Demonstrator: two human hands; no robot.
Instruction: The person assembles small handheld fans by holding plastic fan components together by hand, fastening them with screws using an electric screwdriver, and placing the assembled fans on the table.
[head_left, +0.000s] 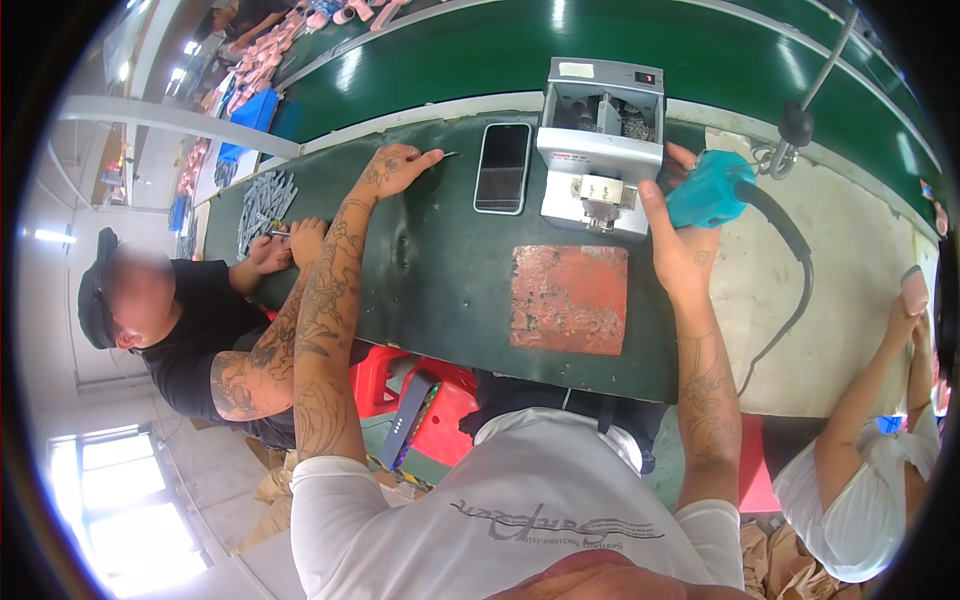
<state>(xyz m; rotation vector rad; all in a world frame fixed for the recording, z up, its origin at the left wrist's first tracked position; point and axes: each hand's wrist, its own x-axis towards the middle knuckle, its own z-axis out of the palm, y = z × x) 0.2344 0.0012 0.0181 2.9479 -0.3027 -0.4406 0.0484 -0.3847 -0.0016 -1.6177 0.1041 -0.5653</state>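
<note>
1. A worker's left hand (pixel 395 168) pinches a small grey piece (pixel 449 154) between closed fingertips above the green bench mat (pixel 440 270), left of a smartphone (pixel 503 168).
2. The right hand (pixel 682 235) is wrapped around a teal corded power tool (pixel 712 188), just right of a screw feeder (pixel 600 150).
3. The step appears to be readying part and tool; the next move likely calls for steadying the piece, perhaps on the worn red plate (pixel 569 300).

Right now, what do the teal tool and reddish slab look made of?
Teal tool: probably plastic, fairly matte, judging by its even colour and rounded body. Reddish slab: rough, dark-flecked, perhaps worn paint over wood or metal; the core isn't clear.
</note>
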